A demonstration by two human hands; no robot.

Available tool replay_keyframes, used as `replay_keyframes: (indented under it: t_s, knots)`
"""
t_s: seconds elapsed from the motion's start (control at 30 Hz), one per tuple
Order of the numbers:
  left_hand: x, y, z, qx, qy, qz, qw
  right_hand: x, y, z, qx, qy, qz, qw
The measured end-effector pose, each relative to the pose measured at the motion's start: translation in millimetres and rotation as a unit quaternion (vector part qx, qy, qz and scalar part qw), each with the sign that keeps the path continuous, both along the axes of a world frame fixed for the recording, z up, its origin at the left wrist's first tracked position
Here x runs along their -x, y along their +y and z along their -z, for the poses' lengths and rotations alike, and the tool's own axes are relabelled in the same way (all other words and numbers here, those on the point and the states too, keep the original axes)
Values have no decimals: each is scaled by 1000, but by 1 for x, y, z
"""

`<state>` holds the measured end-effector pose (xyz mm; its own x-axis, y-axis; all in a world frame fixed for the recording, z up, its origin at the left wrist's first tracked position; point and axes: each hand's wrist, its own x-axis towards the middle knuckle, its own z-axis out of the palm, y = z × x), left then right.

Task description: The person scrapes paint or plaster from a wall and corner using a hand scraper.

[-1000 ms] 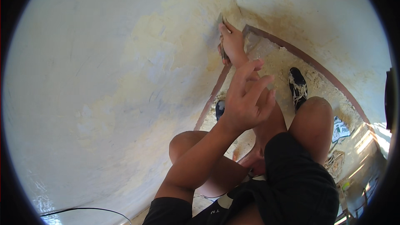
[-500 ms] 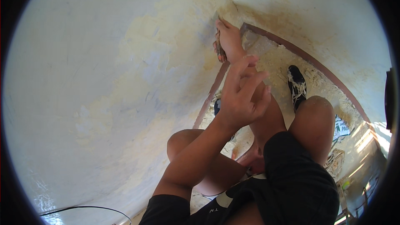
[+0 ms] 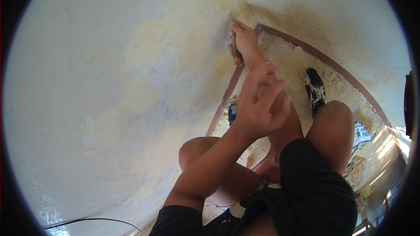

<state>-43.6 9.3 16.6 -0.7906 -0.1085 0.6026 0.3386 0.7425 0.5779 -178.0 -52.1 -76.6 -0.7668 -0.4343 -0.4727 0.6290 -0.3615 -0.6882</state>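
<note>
My right hand grips a putty knife, its blade against the patchy cream wall close to the corner, above the brown skirting strip. In front of my right forearm, nearer the camera, my left hand hangs with fingers bent and apart, with nothing visible in it; it partly hides that forearm.
I squat in a corner; a second wall rises at right. Dark shoes are on the floor, which is strewn with pale scrapings. A printed packet lies at right. A black cable crosses at lower left.
My right hand with the putty knife shifts slightly up the view, then back down and right. My left hand moves slightly with it; its fingers stay bent and apart.
</note>
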Motion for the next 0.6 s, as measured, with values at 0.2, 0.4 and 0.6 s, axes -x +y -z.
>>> replay_keyframes:
  t_s: [0.2,0.4,0.6]
  knots:
    - [-2,-5,0,12,-2,1,1000,13,-1,7,-31,12,-17,999]
    - [-1,1,1,9,-14,3,1000,11,0,8,-4,14,-11,1000]
    - [-2,4,3,8,-27,12,1000,11,-2,8,-17,23,-1,1000]
